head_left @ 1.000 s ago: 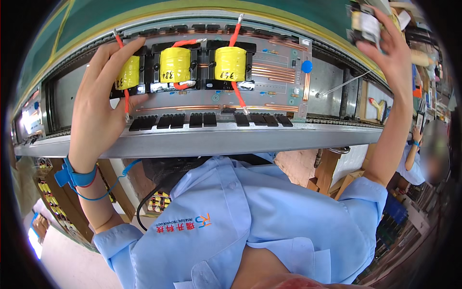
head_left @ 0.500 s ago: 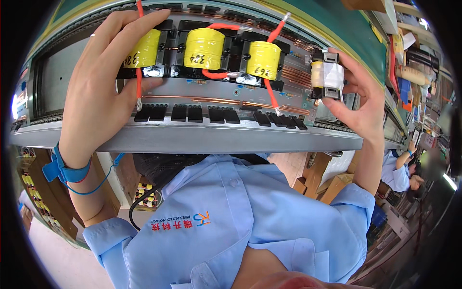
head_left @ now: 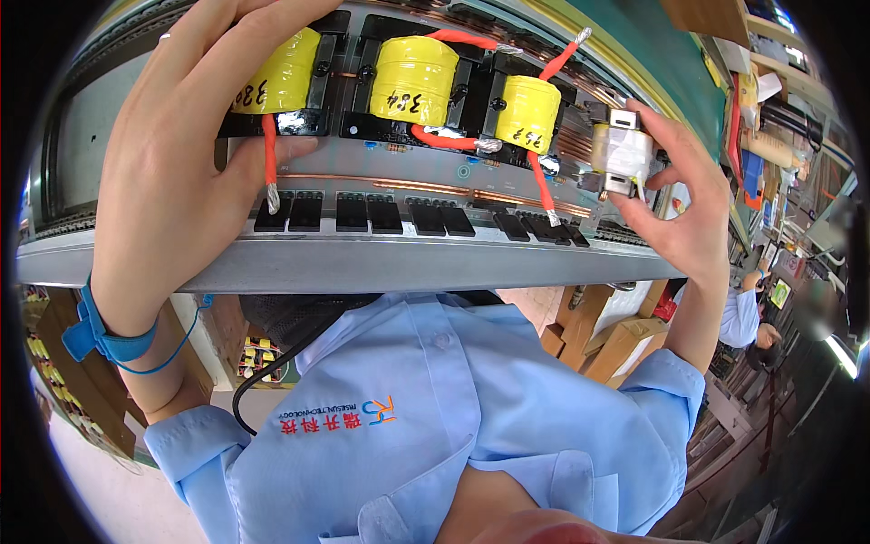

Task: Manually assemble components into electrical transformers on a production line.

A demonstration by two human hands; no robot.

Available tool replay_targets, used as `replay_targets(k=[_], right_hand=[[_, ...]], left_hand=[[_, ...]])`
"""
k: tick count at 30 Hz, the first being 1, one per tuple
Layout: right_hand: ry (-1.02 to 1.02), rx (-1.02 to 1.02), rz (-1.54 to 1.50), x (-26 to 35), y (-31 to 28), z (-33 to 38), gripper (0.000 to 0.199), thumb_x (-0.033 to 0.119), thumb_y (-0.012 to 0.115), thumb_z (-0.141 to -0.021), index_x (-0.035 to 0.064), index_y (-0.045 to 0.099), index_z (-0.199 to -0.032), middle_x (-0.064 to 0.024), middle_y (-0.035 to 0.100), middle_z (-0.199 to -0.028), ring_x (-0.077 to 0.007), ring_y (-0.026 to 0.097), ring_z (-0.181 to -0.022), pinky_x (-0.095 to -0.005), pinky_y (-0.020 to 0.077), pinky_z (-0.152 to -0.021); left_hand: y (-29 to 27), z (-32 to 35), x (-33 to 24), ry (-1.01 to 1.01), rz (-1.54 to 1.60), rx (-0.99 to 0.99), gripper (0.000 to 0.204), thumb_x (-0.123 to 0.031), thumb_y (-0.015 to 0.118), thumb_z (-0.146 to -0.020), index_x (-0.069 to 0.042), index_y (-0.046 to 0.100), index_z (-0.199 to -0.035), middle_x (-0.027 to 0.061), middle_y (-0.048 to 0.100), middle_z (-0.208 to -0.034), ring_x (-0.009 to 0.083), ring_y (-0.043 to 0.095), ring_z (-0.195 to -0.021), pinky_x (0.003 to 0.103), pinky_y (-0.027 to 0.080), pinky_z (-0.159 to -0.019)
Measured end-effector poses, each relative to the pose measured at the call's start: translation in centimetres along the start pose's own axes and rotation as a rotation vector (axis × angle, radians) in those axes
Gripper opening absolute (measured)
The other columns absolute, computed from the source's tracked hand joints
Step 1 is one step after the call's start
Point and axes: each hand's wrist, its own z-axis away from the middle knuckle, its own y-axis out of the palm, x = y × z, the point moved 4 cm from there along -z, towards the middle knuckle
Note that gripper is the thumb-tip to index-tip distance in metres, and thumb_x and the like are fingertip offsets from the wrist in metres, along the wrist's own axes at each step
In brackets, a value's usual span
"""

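My left hand [head_left: 186,154] spans the leftmost yellow-taped transformer [head_left: 283,82], its fingers over the far side and its thumb at the near edge. A red lead with a silver tip hangs from that transformer toward me. At the right end of the circuit board [head_left: 362,163], my right hand [head_left: 684,186] pinches a smaller transformer [head_left: 623,150] wrapped in whitish tape, thumb on the near end and forefinger on the far end. Two more yellow transformers, a middle one [head_left: 414,82] and a right one [head_left: 528,111], stand between my hands with red leads.
Several black flat components [head_left: 367,213] line the board's near side. A grey metal rail [head_left: 435,258] runs along the front. Blue wrist strap [head_left: 109,340] and cord hang at my left wrist. Cardboard boxes [head_left: 625,349] stand below right; another person [head_left: 743,313] is farther right.
The board and its parts appear slightly closer and shifted in the view. The small transformer in my right hand has tilted a little. Both hands keep their holds.
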Motion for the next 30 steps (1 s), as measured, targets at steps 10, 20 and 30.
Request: replay_targets(k=[10,20,30], right_hand=[[0.018,0.053,0.168,2.3,0.9,-1.1,0.065,0.004,0.076,-0.069,0.0085,0.056,-0.131,-0.0079,0.063,-0.114,-0.0202,0.064,-0.090,-0.0293,0.0563,-0.073],[-0.050,-0.022,0.100,1.4,1.6,-1.0,0.066,0.003,0.077,-0.067,0.0086,0.056,-0.131,-0.0095,0.063,-0.116,-0.0245,0.065,-0.089,-0.0322,0.0585,-0.076],[-0.051,-0.031,0.092,2.1,1.6,-1.2,0.064,0.002,0.076,-0.066,0.0073,0.059,-0.127,-0.0121,0.065,-0.115,-0.0286,0.064,-0.082,-0.0328,0.0560,-0.071]], left_hand=[[0.9,0.3,0.6,-0.064,0.010,0.002,0.076,0.007,0.077,-0.063,-0.013,0.058,-0.134,0.0126,0.055,-0.129,0.0301,0.057,-0.115,0.039,0.049,-0.096],[0.9,0.2,0.2,-0.092,-0.035,-0.010,0.073,0.003,0.077,-0.067,-0.013,0.057,-0.135,0.0122,0.057,-0.130,0.0296,0.057,-0.118,0.041,0.047,-0.101],[0.7,-0.4,-0.8,-0.036,-0.089,-0.048,0.072,0.004,0.079,-0.061,-0.012,0.061,-0.129,0.0132,0.060,-0.120,0.0303,0.061,-0.106,0.036,0.050,-0.089]])
